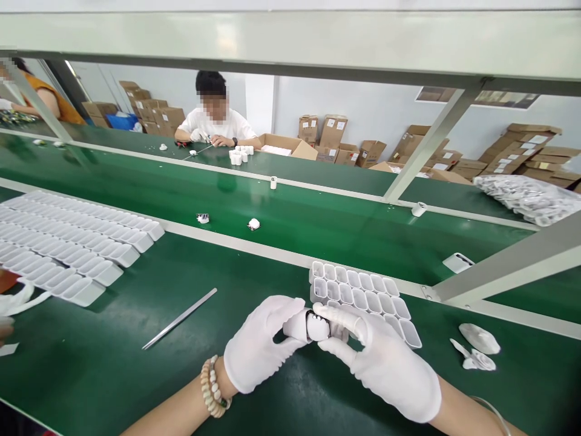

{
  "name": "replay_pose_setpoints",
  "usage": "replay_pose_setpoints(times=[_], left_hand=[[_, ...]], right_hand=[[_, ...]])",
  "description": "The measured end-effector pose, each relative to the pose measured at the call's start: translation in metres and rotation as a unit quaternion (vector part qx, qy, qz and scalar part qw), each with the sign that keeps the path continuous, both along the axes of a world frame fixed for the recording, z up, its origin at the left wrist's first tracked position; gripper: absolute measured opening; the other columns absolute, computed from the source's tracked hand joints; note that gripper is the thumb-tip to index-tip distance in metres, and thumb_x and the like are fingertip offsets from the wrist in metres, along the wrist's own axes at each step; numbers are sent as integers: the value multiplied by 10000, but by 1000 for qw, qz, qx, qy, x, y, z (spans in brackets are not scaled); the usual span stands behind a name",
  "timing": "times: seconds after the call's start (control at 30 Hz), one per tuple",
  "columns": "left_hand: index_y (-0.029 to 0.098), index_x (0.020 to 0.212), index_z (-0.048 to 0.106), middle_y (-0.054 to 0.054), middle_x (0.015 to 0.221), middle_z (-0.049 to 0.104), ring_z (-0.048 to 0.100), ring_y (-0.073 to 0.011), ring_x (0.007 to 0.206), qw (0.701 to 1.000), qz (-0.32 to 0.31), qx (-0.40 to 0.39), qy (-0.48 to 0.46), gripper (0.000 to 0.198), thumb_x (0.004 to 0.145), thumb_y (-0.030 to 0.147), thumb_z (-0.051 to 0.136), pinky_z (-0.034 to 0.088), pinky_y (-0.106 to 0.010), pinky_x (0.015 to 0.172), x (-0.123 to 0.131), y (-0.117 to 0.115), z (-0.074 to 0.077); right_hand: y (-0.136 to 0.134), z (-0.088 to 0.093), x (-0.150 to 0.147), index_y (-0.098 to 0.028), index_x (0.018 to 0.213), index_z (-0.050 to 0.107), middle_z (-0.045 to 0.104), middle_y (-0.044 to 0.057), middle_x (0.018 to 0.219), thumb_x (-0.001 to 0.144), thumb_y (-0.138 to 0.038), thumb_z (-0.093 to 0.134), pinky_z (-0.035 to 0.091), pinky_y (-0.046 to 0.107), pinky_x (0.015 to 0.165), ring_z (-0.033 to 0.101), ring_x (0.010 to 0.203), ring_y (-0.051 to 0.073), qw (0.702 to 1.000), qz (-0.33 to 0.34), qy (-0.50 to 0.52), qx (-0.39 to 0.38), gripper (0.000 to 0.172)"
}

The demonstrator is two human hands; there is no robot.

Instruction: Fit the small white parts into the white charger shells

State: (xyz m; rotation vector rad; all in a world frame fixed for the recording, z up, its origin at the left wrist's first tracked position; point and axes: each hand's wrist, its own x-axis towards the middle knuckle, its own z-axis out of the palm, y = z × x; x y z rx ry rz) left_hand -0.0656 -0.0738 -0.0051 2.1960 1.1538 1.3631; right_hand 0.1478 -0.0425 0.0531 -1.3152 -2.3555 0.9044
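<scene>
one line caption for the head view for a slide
Two gloved hands, left hand and right hand, hold a small white part over a green bench beside a white tray.

Two gloved hands (pixel 318 348), one small white part (pixel 313 327), one tweezers (pixel 180 318), two people opposite (pixel 213 121).

Cloth, plastic and steel showing on the green table

White knit cloth gloves are covering the left hand (pixel 261 345) and right hand (pixel 385 363), looking soft and matt; the small white part (pixel 313 327) between them is gleaming like smooth glossy plastic. The tray (pixel 363 297) is showing thin, semi-clear moulded plastic. The tweezers (pixel 179 319) are shining as bare polished metal. The table (pixel 113 363) is wearing a smooth green mat with a faint sheen. The bracelet (pixel 212 387) is looking like satiny beads.
</scene>
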Motion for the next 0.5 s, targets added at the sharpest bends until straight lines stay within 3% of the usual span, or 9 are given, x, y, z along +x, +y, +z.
replay_pose_setpoints(times=[0.27, 0.5], left_hand=[[246, 1248, 556, -68, 1127, 683, 667, -218, 1056, 999, 2, -23, -44, 454, 839, 153, 730, 571, -400, 938, 0, 0, 4], [248, 1171, 611, -62, 1132, 689, 677, -222, 1033, 994, -12, -75, -84, 448, 776, 129, 783, 570, -394, 940, -3, -3, 3]], right_hand=[[-4, -4, -2, -300, 1208, 699, 750, 43, 1123, 835, -268, 652, 605, 437, 883, 715, 1003, 266, 999, -32, 32, 22, 377], [-6, -5, -3, -285, 1189, 709, 748, 52, 1127, 797, -254, 683, 580, 466, 940, 708, 1032, 277, 998, -26, 50, -6, 393]])
